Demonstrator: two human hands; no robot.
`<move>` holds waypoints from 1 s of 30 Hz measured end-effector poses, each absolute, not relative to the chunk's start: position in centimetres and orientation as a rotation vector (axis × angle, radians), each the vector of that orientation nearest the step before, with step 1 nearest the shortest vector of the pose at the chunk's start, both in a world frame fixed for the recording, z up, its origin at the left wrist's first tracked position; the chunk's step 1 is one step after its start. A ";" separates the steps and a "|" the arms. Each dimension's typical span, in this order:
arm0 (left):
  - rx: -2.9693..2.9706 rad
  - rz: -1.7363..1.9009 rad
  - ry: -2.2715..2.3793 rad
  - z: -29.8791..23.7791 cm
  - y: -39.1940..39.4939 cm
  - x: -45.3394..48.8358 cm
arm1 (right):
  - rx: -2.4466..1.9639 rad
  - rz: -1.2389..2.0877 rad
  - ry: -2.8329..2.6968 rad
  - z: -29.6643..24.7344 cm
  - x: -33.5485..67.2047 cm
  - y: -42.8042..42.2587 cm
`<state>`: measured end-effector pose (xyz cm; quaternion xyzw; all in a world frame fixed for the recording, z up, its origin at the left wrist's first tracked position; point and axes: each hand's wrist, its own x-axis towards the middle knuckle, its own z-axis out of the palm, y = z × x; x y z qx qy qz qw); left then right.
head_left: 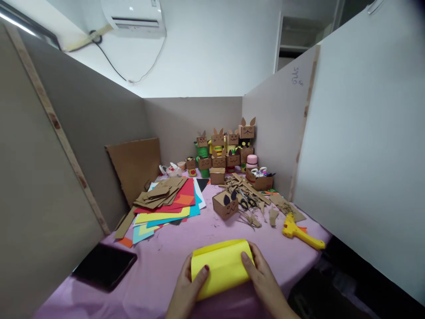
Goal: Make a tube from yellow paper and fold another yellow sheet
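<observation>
A sheet of yellow paper (222,265), curled over into a roll or fold, lies on the pink table (172,257) near its front edge. My left hand (190,288) grips its left end, thumb on top. My right hand (264,279) grips its right end, thumb pressed on the paper. Both hands are closed on the sheet. A small cardboard box with a drawn face and dark ears (226,204) stands just beyond the paper.
Coloured paper sheets (168,210) with cardboard pieces on top lie left of centre. Cardboard scraps and scissors (247,203) lie right. A yellow glue gun (300,232) sits at the right edge. A black tablet (104,266) lies front left. Cardboard figures (226,148) stand at the back. Partition walls surround the table.
</observation>
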<state>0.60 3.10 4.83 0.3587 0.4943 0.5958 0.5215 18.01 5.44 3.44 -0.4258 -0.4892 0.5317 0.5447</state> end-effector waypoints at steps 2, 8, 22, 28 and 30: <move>0.868 1.430 1.165 4.7 3.1 0.7 | -0.979 1.271 -1.134 3.3 17.9 5.4; 0.874 1.439 1.125 4.0 3.3 0.9 | -0.941 1.260 -1.130 2.8 17.8 5.5; 0.969 1.522 1.247 3.8 3.6 0.6 | -0.884 1.237 -1.068 1.8 17.2 5.6; 0.890 1.528 1.244 4.3 3.5 1.1 | -0.836 1.321 -1.057 2.2 17.4 5.5; 0.835 1.509 1.237 4.7 3.6 0.9 | -0.810 1.382 -1.015 2.7 17.9 5.5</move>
